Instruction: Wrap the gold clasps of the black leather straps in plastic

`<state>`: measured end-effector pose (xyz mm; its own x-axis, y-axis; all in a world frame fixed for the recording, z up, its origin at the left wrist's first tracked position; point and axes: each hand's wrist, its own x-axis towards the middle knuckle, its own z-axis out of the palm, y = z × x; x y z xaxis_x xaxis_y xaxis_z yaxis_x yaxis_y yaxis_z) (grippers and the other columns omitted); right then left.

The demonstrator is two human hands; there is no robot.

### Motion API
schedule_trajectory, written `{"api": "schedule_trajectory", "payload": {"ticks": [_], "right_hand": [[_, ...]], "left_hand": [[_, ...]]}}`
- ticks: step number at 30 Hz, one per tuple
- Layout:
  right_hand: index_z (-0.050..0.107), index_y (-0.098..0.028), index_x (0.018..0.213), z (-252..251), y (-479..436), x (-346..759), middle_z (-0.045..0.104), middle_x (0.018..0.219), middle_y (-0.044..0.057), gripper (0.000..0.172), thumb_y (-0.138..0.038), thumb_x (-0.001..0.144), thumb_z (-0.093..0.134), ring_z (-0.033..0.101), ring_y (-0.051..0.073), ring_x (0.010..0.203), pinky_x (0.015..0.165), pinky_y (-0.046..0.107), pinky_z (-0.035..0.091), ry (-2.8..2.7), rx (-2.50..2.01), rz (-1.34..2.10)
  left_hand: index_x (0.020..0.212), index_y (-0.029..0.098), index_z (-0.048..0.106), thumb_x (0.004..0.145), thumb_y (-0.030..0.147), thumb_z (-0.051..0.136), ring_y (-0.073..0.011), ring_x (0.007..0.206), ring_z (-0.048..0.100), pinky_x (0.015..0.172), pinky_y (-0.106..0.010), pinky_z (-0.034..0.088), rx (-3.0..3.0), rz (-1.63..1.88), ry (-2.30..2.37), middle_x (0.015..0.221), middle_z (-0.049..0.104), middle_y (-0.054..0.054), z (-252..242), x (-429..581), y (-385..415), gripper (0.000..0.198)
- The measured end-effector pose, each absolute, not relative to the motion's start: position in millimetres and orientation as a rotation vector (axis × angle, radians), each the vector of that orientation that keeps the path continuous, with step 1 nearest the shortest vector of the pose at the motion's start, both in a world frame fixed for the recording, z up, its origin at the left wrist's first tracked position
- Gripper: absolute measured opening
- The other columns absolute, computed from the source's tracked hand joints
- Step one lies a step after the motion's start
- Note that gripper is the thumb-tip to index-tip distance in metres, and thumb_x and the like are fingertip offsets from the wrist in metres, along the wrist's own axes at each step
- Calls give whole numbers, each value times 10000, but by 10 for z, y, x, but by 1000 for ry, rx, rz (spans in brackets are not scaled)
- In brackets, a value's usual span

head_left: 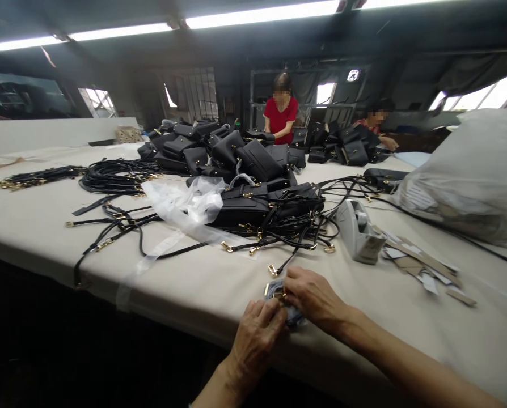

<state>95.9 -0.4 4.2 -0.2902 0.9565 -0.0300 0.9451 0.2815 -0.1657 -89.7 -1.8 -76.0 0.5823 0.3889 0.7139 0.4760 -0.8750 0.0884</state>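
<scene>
Bluish plastic [295, 316], probably, round a small bundle [272, 291] on the head cam, in front and left of the tape dispenser [358, 235]. Gripped on the near side by the left hand [257, 330], pinched on the right side by the right hand [312, 293]. Seems partway there: plastic on, gold hardware [266, 290] uncovered. Not bundled: loose black straps [130, 224] and a coiled pile [113, 178], well left of the dispenser. Hard to make out: bundle's insides, mostly hidden by both hands. Cut off: pale sack [470, 170] right of the dispenser.
</scene>
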Motion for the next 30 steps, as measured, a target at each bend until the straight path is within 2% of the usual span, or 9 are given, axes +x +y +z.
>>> {"api": "schedule_trajectory", "payload": {"ticks": [2, 7, 10, 12, 15, 20, 24, 27, 30], "right_hand": [[652, -176, 887, 93, 81, 986, 658, 1000, 73, 76, -234, 840, 665, 610, 205, 869, 689, 280, 395, -2438, -1867, 263], [660, -190, 833, 239, 526, 906, 699, 832, 61, 440, -370, 518, 910, 639, 247, 763, 616, 284, 407, -2478, -1908, 449], [632, -188, 636, 267, 739, 838, 706, 757, 69, 411, -333, 415, 946, 648, 264, 751, 641, 305, 428, -2449, -1894, 508], [639, -190, 635, 220, 739, 857, 712, 776, 65, 412, -363, 415, 942, 651, 267, 767, 653, 308, 437, -2379, -1869, 521], [692, -198, 821, 39, 515, 955, 720, 870, 46, 434, -423, 516, 903, 651, 246, 806, 661, 287, 450, -2180, -1841, 509], [686, -195, 1045, -297, -26, 1073, 725, 1019, 20, 213, -308, 866, 668, 657, 158, 911, 779, 222, 484, -1812, -1720, 470], [708, -189, 978, -295, -344, 1441, 737, 904, -8, 157, -285, 920, 598, 667, 126, 804, 735, 196, 501, -1628, -1710, 408], [698, -158, 942, -137, -567, 2068, 722, 928, 32, 224, -305, 972, 532, 664, 162, 882, 833, 277, 512, -1447, -1841, 245], [653, -141, 1064, 57, -707, 2804, 687, 1063, 68, 265, -354, 997, 511, 645, 207, 999, 928, 423, 505, -1226, -2030, 91]], "left_hand": [[1049, 175, 635, 987, 181, 449, -233, 832, 655, 729, -380, 544, -2665, -1199, -702, 1074, 697, -117, -767, -906, 7, 196], [1062, 181, 625, 997, 159, 397, -233, 941, 655, 787, -378, 537, -2679, -1225, -667, 1249, 643, -153, -851, -893, 77, 238], [1083, 197, 620, 1000, 185, 407, -214, 840, 641, 774, -360, 532, -2757, -1201, -755, 1083, 695, -107, -881, -870, 103, 229], [1053, 208, 628, 1008, 227, 415, -202, 755, 622, 739, -344, 529, -2794, -1175, -795, 931, 697, -69, -867, -853, 116, 218], [992, 214, 640, 1025, 291, 383, -200, 745, 625, 717, -321, 533, -2774, -1222, -762, 851, 676, -54, -822, -842, 138, 270], [1005, 223, 645, 1018, 326, 412, -195, 746, 645, 690, -293, 556, -2740, -1219, -648, 846, 681, -41, -835, -882, 213, 255], [1025, 225, 643, 1016, 334, 427, -184, 746, 666, 694, -274, 568, -2704, -1229, -573, 856, 698, -35, -925, -910, 284, 243], [1033, 231, 651, 1014, 365, 430, -185, 788, 694, 753, -277, 580, -2651, -1268, -552, 879, 722, -34, -958, -919, 318, 259], [1024, 245, 667, 1010, 380, 437, -171, 776, 712, 730, -236, 588, -2667, -1266, -511, 862, 734, -29, -934, -937, 357, 268]]}}
